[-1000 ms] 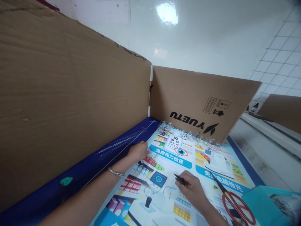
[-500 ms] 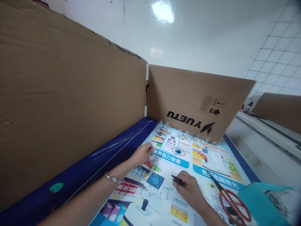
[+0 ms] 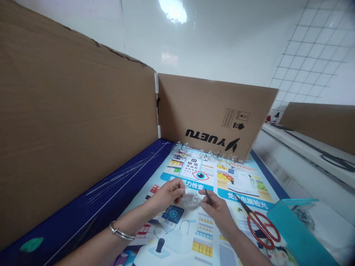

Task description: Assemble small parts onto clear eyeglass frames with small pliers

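My left hand (image 3: 175, 191), with a silver bangle on its wrist, is closed in a pinch on a small clear beaded piece (image 3: 192, 200) that hangs between the two hands. Close by on the right, my right hand (image 3: 215, 207) is closed around a small dark pointed tool (image 3: 208, 197), its tip directed up and to the left. The fingertips of this hand are near the clear piece; whether they touch it is hard to tell. Under both hands lies a printed poster (image 3: 177, 236) with a few thin curved wires on it.
Red-handled scissors (image 3: 263, 227) lie right of my right hand, beside a teal box (image 3: 299, 232) with wire. Small clear pieces (image 3: 219, 156) line the poster's far edge. Cardboard panels (image 3: 83, 111) stand at the left and back. A white ledge (image 3: 307, 142) runs along the right.
My hands have come closer together, and the clear piece now hangs between them. The dark tool points more steeply upward. The camera view has shifted to the right.
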The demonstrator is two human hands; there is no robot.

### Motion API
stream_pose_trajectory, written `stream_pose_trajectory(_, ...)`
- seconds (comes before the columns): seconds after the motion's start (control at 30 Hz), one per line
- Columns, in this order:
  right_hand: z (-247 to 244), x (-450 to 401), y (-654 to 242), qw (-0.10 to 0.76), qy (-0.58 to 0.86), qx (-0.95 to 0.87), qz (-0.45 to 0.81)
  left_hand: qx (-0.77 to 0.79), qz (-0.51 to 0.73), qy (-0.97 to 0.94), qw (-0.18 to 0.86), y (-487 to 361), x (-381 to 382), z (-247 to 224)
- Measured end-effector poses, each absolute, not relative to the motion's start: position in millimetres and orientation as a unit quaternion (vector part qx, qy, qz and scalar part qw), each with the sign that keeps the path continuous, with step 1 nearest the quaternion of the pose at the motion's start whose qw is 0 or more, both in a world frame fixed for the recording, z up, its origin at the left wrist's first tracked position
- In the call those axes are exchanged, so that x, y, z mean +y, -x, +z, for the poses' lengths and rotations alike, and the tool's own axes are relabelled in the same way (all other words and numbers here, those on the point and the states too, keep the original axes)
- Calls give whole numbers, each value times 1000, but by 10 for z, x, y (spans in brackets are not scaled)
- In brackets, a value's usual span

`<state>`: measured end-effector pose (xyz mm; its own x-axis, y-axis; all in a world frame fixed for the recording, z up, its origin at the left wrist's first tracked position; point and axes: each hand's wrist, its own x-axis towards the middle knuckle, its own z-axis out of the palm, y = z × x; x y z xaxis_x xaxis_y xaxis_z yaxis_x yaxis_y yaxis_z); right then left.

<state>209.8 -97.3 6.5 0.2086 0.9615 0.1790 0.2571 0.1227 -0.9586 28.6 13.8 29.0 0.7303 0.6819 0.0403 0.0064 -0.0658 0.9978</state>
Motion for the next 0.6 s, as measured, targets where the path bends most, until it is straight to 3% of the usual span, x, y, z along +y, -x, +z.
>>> stream_pose_trajectory(0.2,67,-990,-2094,518,531,-529,412,217,227,-673,670,-350,33,197)
stream_pose_trajectory(0.6,-7,-959,-2110,566,530,-464,429,208,214,-649,700,-332,19,137)
